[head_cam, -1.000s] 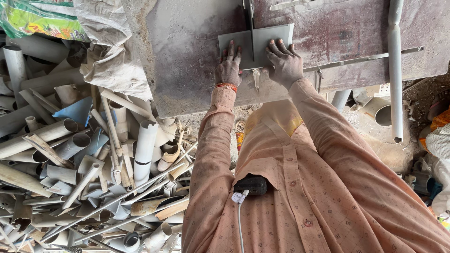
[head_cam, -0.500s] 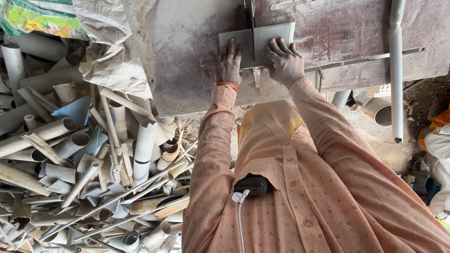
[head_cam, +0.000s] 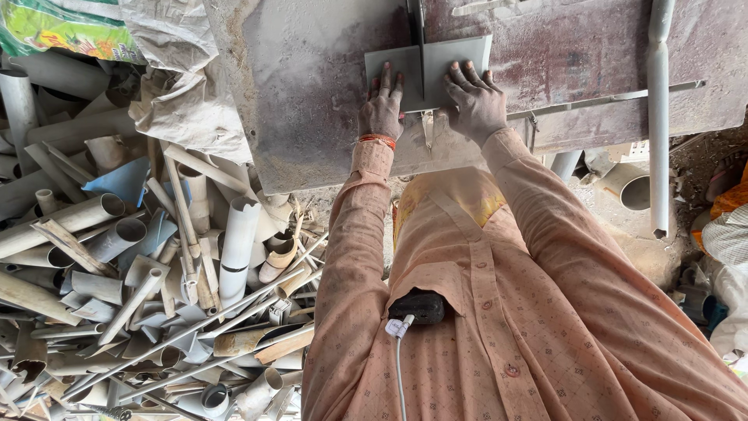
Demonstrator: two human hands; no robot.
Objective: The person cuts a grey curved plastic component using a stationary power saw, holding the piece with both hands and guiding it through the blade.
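The grey flat panel (head_cam: 452, 66) lies on the dusty table (head_cam: 312, 93) under both flat, open palms, the left hand (head_cam: 380, 109) and the right hand (head_cam: 477, 101) flanking the upright blade (head_cam: 419, 47) splitting it.

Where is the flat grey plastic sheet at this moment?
In the head view, the flat grey plastic sheet lies at top centre on the dusty saw table, under the left hand and right hand, around the blade.
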